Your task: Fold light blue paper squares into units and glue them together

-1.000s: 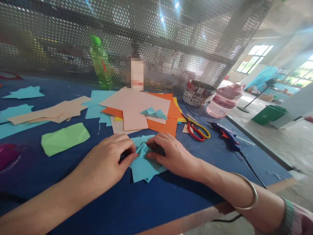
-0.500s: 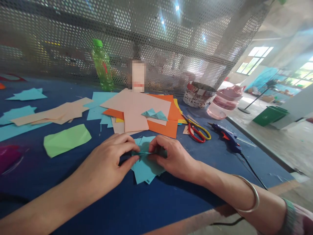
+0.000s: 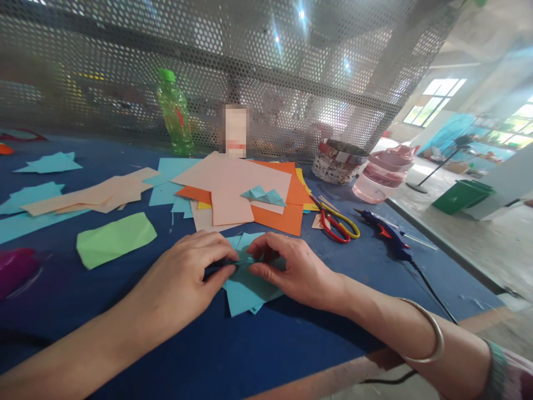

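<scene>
Head view, quick: what's in hand?

Folded teal paper (image 3: pixel 245 294), on the blue tabletop (image 3: pixel 316 355), just past the table's near edge, between the left hand (image 3: pixel 179 275) and the right hand (image 3: pixel 295 272).

Fingers?

Clamped, both sides. The left fingers (image 3: pixel 222 266) are together with the thumb on a narrow raised ridge of the paper. The right fingers (image 3: pixel 260 268) pinch the same ridge from the other end. The tips almost meet; the exact contact is partly hidden.

Tips for doing that well?

Probably keep both pinches level and equally firm, so the ridge stays straight. Press along the crease rather than lifting, and keep the lower flaps flat on the table.

Nearby?

Above the hands, orange card (image 3: pixel 277 219) lies under peach paper (image 3: pixel 231 186), with a small folded teal piece (image 3: pixel 263 196) on top. To the right are red-and-yellow scissors (image 3: pixel 337 228) and a blue hot glue gun (image 3: pixel 385 236). Green paper (image 3: pixel 116 240) lies left.
</scene>
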`<state>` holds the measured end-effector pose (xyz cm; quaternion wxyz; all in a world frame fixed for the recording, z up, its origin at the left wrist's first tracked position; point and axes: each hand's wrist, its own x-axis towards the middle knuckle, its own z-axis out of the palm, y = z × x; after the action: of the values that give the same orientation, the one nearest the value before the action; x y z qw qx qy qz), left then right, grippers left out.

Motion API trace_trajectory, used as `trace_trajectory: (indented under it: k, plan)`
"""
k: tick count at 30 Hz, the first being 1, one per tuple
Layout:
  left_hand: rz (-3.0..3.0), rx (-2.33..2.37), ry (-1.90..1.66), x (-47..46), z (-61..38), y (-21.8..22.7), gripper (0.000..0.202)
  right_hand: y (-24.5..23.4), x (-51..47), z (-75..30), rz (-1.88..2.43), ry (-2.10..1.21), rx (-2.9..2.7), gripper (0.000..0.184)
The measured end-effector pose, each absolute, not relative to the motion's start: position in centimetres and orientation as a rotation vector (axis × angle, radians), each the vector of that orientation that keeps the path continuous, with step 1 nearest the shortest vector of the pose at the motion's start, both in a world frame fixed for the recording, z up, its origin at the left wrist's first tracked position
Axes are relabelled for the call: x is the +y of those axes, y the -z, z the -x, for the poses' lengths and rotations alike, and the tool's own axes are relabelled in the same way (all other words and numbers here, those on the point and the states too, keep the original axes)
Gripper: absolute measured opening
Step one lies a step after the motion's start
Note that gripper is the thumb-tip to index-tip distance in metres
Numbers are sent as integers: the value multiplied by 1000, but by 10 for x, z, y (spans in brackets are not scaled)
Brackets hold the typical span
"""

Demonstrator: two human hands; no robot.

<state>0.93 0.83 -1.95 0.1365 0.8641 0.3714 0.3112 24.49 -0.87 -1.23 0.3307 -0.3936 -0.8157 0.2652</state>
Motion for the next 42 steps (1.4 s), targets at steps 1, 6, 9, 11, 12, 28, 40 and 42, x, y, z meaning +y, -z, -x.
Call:
trace_trajectory:
  k: [1,6,9,11,12,28,40,42]
  plan:
    - [-2497,1078,-903,8,-9,20,15,12,-8,-245,1026,-687,-2130,15]
    - [-2488,1079,-899,8,-9,19,17,14,-8,-245,1052,-667,-2128,8]
    - [-2481,1076,-902,8,-10,18,19,14,-7,-245,1059,-673,-2123,3]
    - [-2456,1096,-913,7,-10,17,18,14,-7,-245,1061,-666,-2107,5]
    - [-2432,1108,-916,6,-11,17,18,14,-7,-245,1060,-656,-2096,7]
    - [-1736,1111,-789,6,-15,-11,37,11,-11,-245,923,-399,-1982,5]
    - [-1762,1211,-851,8,-15,-7,28,12,-12,-245,895,-383,-1975,7]
    - [-1763,1212,-854,7,-14,-7,28,12,-12,-244,905,-379,-1967,7]
